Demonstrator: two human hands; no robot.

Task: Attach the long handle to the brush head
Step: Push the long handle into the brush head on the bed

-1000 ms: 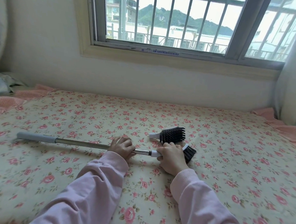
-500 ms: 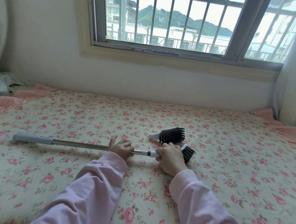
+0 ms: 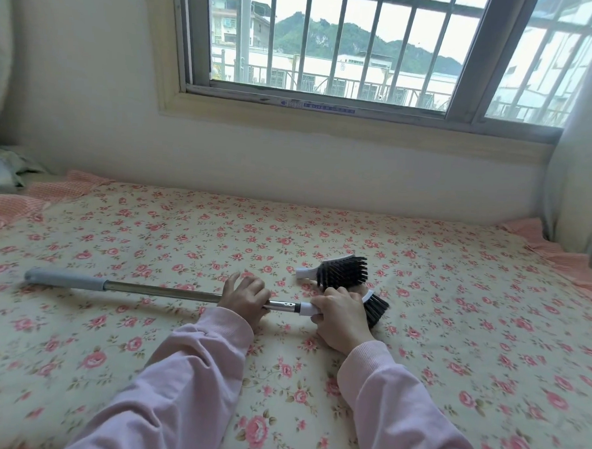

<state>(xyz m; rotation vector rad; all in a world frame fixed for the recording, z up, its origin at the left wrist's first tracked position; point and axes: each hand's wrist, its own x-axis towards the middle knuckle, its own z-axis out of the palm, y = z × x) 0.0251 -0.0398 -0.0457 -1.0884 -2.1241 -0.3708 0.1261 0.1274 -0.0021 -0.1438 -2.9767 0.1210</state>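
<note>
Head view: right hand (image 3: 339,317) hides most of brush head (image 3: 376,309) on long handle (image 3: 157,291).

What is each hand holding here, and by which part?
The left hand grips the long handle on its metal shaft near the joint. The right hand holds the brush head around its white neck.

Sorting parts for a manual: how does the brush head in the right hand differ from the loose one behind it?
The held brush head meets the long handle at its white neck, gripped by the right hand; the loose brush head lies alone on the floral sheet, touched by neither hand. The held one is mostly hidden; the loose one shows fully. Both have black bristles on white bodies.
</note>
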